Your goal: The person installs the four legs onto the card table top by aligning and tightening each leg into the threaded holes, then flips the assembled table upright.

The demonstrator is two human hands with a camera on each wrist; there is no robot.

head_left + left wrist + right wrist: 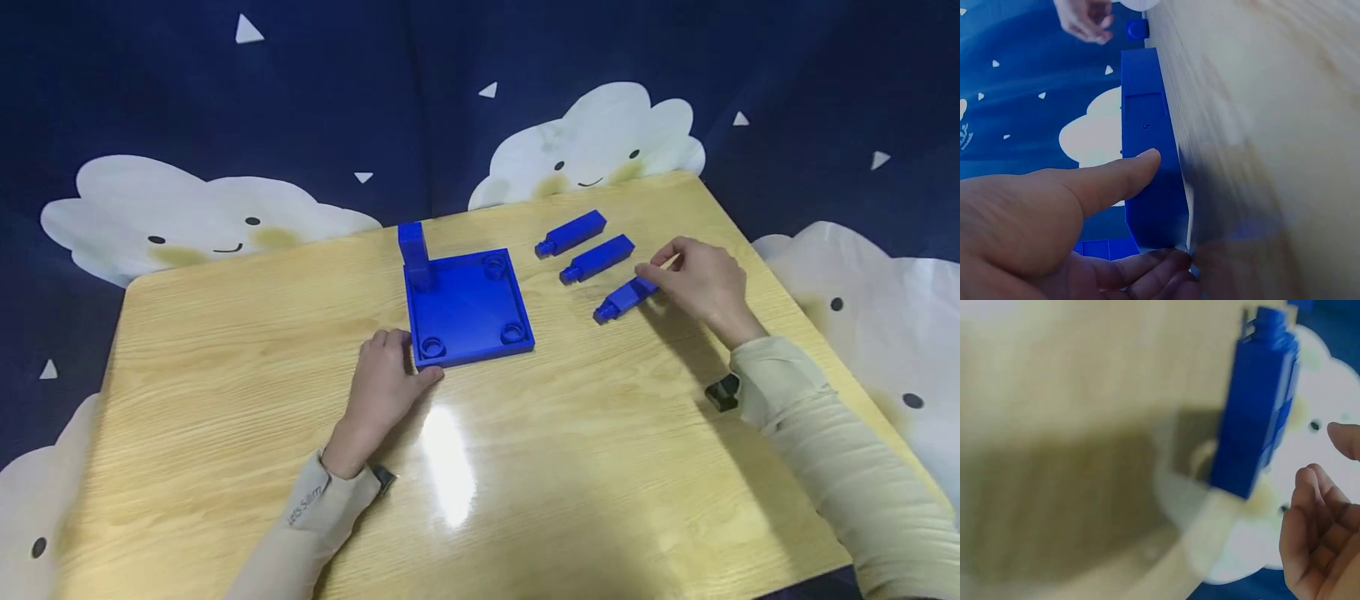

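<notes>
A blue square plate (pixel 472 302) with a raised rim lies on the table, showing round sockets in three corners. A blue square post (pixel 415 252) stands upright at its far left corner. My left hand (pixel 384 377) grips the near left corner, thumb along the front edge (pixel 1150 131) and fingers at the left side. Over the near end of the closest lying post (pixel 624 298) is my right hand (pixel 705 283). In the right wrist view, thumb and fingers are spread apart beside that post (pixel 1252 415), with nothing between them.
Two more blue posts, one farthest back (pixel 573 232) and one in the middle (pixel 600 258), lie right of the plate, narrow plug ends toward it. The wooden table (pixel 240 400) meets a dark blue cloud-patterned curtain (pixel 420 100) at its far edge.
</notes>
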